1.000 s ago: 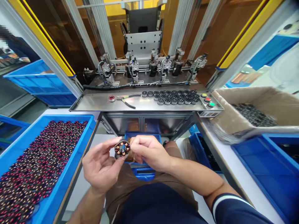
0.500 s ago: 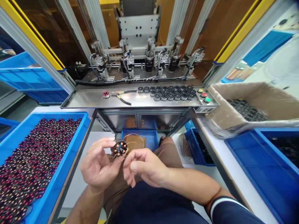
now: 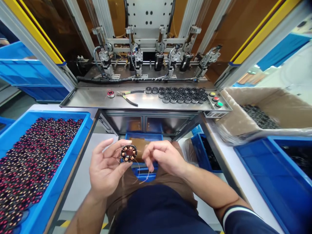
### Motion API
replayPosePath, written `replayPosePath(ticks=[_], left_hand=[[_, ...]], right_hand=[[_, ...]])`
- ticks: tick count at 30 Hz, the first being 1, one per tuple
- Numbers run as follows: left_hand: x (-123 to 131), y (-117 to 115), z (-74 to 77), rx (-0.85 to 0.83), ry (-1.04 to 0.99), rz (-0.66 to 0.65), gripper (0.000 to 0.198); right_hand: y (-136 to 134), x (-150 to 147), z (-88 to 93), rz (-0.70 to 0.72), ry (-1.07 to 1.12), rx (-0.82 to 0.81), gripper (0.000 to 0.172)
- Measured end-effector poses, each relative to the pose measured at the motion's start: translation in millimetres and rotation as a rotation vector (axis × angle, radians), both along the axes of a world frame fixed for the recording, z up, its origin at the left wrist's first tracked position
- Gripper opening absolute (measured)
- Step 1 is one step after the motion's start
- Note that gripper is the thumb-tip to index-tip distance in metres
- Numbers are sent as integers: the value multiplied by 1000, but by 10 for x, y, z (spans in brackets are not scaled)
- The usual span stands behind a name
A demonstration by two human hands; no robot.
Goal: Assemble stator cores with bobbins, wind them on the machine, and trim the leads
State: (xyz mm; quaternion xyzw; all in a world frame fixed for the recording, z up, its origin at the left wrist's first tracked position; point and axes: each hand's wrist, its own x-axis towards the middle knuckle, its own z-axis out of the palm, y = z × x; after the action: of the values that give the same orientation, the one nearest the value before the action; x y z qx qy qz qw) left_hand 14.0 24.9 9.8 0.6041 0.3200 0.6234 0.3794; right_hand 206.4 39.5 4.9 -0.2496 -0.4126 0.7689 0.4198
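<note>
My left hand pinches a small round stator wound with copper wire, held face-up above my lap. A thin loose copper wire trails down from it. Just to its right, my right hand has its fingers curled and pinched on that wire. Both hands hover in front of the steel shelf of the winding machine.
A blue tray of several wound stators lies at left. On the shelf lie one wound stator, pliers, bare black cores and coloured buttons. A cardboard box of cores and a blue bin stand at right.
My right hand has come off the stator and drawn a wire end away to the right. The left hand has turned the stator slightly. The camera has tilted a little.
</note>
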Motion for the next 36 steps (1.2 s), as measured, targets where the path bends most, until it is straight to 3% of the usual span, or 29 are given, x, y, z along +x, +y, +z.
replayPosePath(ticks=[5,8,11,16,20,22,25,28,32,36], left_hand=[[26,-32,-42,-80,0,-119,58],[86,-54,-36,-130,-53,-121,67],[146,-56,-31,-171,-135,-72,78],[119,-15,-26,-185,-196,-156,72],[45,0,0,-107,-154,-146,72],[40,-16,13,-45,-86,-95,74],[83,-70,23,19,21,3,81],[142,-136,33,38,76,40,83],[157,-181,58,-12,64,7,79],[102,-143,47,-227,-43,-124,57]], right_hand=[[77,-17,171,16,-96,34,37],[44,-51,184,18,-131,20,38],[3,-62,144,33,-150,29,38],[-72,19,3,51,-151,114,35],[-74,176,-56,114,-297,266,28],[-45,230,-13,45,-359,366,24],[-4,216,116,-139,-356,494,33],[4,107,212,-207,-328,546,35],[-39,-32,171,-214,-223,496,27],[-106,-92,33,-323,-120,426,21]])
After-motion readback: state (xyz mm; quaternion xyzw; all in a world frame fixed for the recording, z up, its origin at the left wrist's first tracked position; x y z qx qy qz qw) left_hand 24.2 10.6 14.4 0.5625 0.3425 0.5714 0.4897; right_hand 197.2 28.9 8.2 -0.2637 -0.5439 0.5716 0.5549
